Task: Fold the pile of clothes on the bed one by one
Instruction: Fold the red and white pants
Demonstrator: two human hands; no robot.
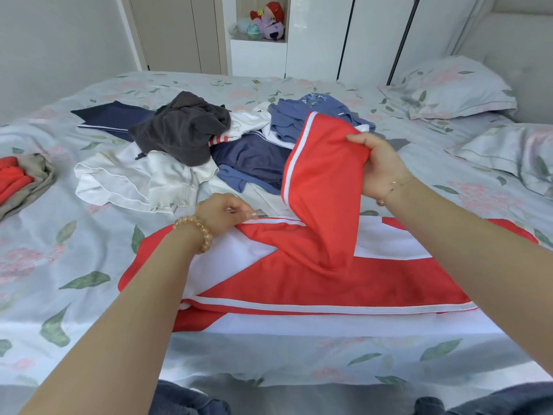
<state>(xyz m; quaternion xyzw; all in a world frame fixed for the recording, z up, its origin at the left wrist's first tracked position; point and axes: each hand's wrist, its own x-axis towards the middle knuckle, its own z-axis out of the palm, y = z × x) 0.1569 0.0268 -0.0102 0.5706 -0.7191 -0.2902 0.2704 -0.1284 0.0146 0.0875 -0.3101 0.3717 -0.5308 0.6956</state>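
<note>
We see bed [89, 265] in floral sheet, white wardrobe [317, 37] behind, pillows [449, 85] far right. Red-and-white garment [299, 283] lies near front edge. Our right hand [380, 166] grasps its lifted sleeve; left hand [221, 214] pinches its far edge. Unfolded pile [185, 139] mid-bed. Folded stack [21, 181] left.

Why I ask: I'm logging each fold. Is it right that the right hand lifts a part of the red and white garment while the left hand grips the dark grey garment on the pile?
Not quite. In the head view the left hand pinches the red and white garment's edge on the bed, not the dark grey garment. The right hand does lift a part of it.
</note>
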